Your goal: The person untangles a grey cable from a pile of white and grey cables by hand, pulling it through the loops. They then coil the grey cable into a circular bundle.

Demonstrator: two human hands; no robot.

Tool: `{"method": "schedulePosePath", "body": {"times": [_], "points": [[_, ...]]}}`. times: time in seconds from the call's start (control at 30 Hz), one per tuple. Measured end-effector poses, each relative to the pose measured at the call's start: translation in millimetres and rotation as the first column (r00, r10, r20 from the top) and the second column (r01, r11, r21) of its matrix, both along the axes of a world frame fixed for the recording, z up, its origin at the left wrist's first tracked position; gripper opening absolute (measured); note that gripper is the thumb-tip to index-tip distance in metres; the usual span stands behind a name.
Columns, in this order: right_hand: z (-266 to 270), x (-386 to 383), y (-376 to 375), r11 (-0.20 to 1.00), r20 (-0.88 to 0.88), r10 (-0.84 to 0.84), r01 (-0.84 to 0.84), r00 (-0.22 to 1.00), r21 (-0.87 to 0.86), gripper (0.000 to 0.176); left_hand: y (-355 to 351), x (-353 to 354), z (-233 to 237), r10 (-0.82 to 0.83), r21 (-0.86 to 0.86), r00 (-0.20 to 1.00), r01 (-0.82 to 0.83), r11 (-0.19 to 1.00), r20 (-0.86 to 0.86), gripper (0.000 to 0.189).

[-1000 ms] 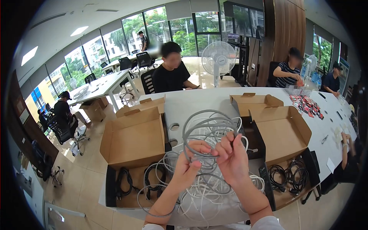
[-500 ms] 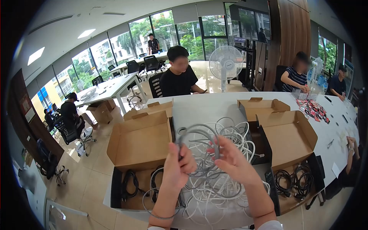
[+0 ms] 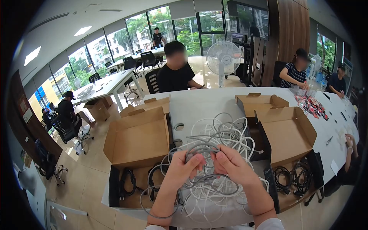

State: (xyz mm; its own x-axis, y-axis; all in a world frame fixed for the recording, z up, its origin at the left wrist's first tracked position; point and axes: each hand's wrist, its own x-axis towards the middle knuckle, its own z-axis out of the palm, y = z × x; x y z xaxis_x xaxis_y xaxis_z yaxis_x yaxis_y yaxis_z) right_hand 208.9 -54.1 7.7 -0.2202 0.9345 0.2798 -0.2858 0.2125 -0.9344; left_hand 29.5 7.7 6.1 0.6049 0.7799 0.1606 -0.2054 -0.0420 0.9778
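Loops of a grey cable (image 3: 205, 147) run between my two hands, above a tangled heap of white cables (image 3: 230, 134) on the table. My left hand (image 3: 188, 165) is closed on the left side of the loops, and my right hand (image 3: 229, 160) pinches their right side. More grey loops hang below the hands, and a strand curves round past my left forearm. Beside my left arm an open cardboard box (image 3: 134, 135) holds coiled black cables (image 3: 129, 183). Another open box (image 3: 285, 130), to the right, has black cable coils (image 3: 293, 180) in it.
Two more open boxes stand behind these. A seated person (image 3: 177, 69) in black is across the table (image 3: 207, 101), near a standing fan (image 3: 223, 59). At the right, red packets (image 3: 312, 106) lie before another person (image 3: 294, 71). A co-worker's hand (image 3: 349, 141) rests at the right edge.
My hands have come closer together and slightly lower, drawing the grey loops into a flatter bundle. My right fingers have closed on the cable. The view has shifted slightly.
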Motion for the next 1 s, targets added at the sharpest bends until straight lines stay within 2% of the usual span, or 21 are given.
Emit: {"method": "schedulePosePath", "body": {"times": [0.1, 0.17, 0.27, 0.37, 0.4, 0.5, 0.77, 0.93, 1.0], "points": [[5, -1, -3, 0.989, -0.129, 0.094, -0.107, 0.987, -0.101, 0.029, 3, 1, -8, -0.128, -0.046, 0.97, 0.14, 0.989, 0.205, 0.043], [10, 0, -4, 0.975, -0.19, 0.117, -0.149, 0.975, -0.164, 0.032, 4, 0, -14, -0.142, -0.073, 0.967, 0.161, 0.984, 0.213, 0.048], [2, 6, 1, 0.975, -0.257, 0.117, -0.159, 0.959, -0.153, 0.036, 1, 1, -12, -0.173, -0.135, 0.959, 0.206, 0.969, 0.223, 0.052], [4, 11, 8, 0.93, -0.445, 0.14, -0.272, 0.884, -0.249, 0.041, -4, 2, -4, -0.138, -0.203, 0.969, 0.18, 0.963, 0.205, 0.057], [3, 11, 10, 0.938, -0.407, 0.14, -0.253, 0.902, -0.237, 0.041, -4, 2, -2, -0.114, -0.223, 0.975, 0.157, 0.962, 0.193, 0.058], [0, 8, 14, 0.951, -0.327, 0.14, -0.219, 0.935, -0.22, 0.04, -2, -1, 1, -0.126, -0.338, 0.929, 0.25, 0.907, 0.348, 0.058], [-4, 5, 14, 0.927, -0.397, 0.24, -0.331, 0.886, -0.178, 0.034, -1, -5, 3, -0.098, -0.423, 0.952, 0.22, 0.879, 0.291, 0.049], [-4, 7, 13, 0.932, -0.356, 0.218, -0.302, 0.909, -0.2, 0.036, 0, -5, 2, -0.186, -0.382, 0.931, 0.303, 0.873, 0.315, 0.044], [-5, 8, 12, 0.942, -0.338, 0.192, -0.27, 0.921, -0.201, 0.036, -2, -3, 4, -0.173, -0.4, 0.944, 0.28, 0.873, 0.282, 0.043]]}}
